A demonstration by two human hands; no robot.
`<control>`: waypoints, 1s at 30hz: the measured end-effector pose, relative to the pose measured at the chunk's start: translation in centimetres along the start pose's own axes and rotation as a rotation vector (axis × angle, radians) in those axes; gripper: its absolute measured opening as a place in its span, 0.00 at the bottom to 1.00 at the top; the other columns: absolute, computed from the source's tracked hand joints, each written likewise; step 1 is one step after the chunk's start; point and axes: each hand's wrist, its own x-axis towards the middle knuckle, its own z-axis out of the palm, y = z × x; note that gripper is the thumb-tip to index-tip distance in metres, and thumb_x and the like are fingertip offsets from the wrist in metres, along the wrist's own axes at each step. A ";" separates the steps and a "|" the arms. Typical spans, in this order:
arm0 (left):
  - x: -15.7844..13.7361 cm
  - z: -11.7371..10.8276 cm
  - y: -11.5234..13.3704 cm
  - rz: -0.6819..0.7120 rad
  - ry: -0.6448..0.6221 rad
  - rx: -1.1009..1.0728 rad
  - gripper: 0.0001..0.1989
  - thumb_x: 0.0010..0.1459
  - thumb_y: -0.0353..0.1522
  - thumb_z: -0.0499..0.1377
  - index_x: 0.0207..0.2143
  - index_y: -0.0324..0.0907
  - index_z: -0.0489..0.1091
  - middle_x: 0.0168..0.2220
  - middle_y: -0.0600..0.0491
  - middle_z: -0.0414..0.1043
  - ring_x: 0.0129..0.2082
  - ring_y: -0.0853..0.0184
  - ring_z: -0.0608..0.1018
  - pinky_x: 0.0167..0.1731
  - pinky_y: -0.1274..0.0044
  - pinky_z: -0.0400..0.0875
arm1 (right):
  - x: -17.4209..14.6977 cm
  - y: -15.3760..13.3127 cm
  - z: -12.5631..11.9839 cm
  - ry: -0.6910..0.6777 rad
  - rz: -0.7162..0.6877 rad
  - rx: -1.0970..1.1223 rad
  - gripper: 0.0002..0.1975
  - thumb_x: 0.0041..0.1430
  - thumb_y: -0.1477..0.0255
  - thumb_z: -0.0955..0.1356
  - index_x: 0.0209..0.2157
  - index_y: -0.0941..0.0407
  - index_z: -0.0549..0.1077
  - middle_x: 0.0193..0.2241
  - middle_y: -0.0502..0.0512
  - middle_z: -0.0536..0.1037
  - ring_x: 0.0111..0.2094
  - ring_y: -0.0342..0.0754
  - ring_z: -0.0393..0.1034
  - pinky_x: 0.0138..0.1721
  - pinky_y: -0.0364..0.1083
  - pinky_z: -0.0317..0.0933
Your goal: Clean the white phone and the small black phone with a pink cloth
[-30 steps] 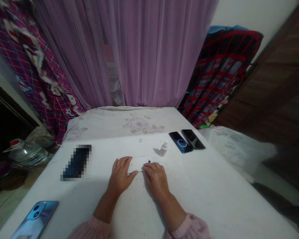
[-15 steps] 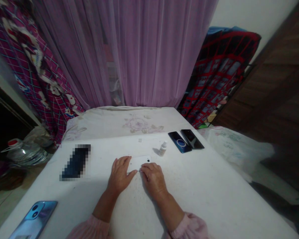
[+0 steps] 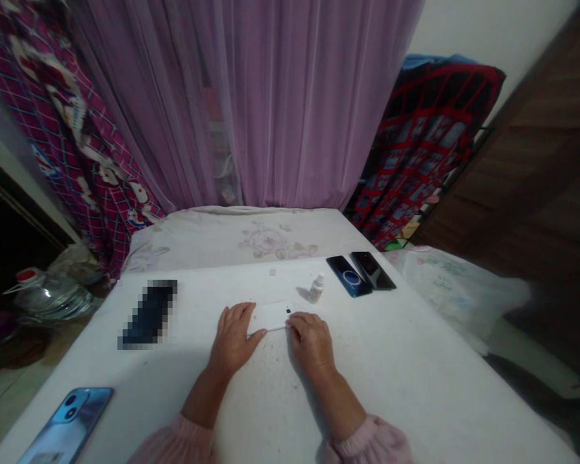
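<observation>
1. A white smartphone (image 3: pixel 273 316) lies flat on my white-covered bench (image 3: pixel 415 374), just below the frame's centre, a small dark spot near its right end.
2. My left grip (image 3: pixel 232 338) holds its left end, thumb on the near edge, fingers across the far edge.
3. My right grip (image 3: pixel 313 341) has bunched fingertips at the near right corner; I cannot tell whether they pinch anything.
4. A small white bottle (image 3: pixel 316 290) stands just beyond, right of centre.

Both hands (image 3: pixel 232 338) on a white phone (image 3: pixel 272 315), with a small white bottle (image 3: pixel 316 289) nearby.
</observation>
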 end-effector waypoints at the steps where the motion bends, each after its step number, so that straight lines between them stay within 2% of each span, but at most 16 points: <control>1: 0.0 0.0 0.0 -0.001 -0.003 -0.001 0.25 0.60 0.39 0.57 0.58 0.44 0.63 0.56 0.45 0.69 0.58 0.56 0.69 0.63 0.56 0.53 | 0.1 0.2 -0.2 -0.005 0.018 -0.010 0.12 0.54 0.82 0.68 0.33 0.52 0.80 0.39 0.52 0.81 0.39 0.49 0.71 0.40 0.47 0.57; 8: 0.0 0.0 0.1 -0.013 0.002 0.012 0.24 0.60 0.39 0.57 0.58 0.43 0.64 0.56 0.44 0.69 0.58 0.55 0.69 0.63 0.55 0.53 | 0.1 0.8 -0.3 0.014 0.065 0.007 0.13 0.52 0.82 0.66 0.33 0.53 0.80 0.38 0.53 0.81 0.38 0.49 0.71 0.42 0.46 0.59; 17: 0.0 0.0 0.0 -0.001 0.002 0.013 0.25 0.59 0.38 0.57 0.58 0.43 0.63 0.56 0.44 0.70 0.57 0.54 0.69 0.62 0.55 0.53 | 0.8 1.1 0.8 0.096 0.018 0.073 0.12 0.58 0.79 0.65 0.37 0.55 0.79 0.38 0.55 0.81 0.39 0.50 0.72 0.43 0.47 0.62; 25: 0.1 0.0 0.1 0.013 -0.023 -0.010 0.25 0.58 0.39 0.59 0.58 0.44 0.64 0.55 0.45 0.70 0.58 0.54 0.69 0.63 0.54 0.52 | 0.4 -1.7 1.7 0.004 -0.155 0.132 0.13 0.56 0.80 0.67 0.39 0.52 0.79 0.40 0.53 0.81 0.41 0.49 0.70 0.44 0.48 0.59; 30: 0.1 -0.1 0.1 -0.004 -0.030 -0.009 0.26 0.57 0.40 0.61 0.57 0.44 0.66 0.55 0.46 0.71 0.58 0.54 0.69 0.63 0.54 0.52 | 0.4 -1.5 1.2 -0.022 -0.108 0.084 0.12 0.57 0.79 0.68 0.40 0.52 0.79 0.41 0.52 0.81 0.42 0.50 0.69 0.43 0.49 0.57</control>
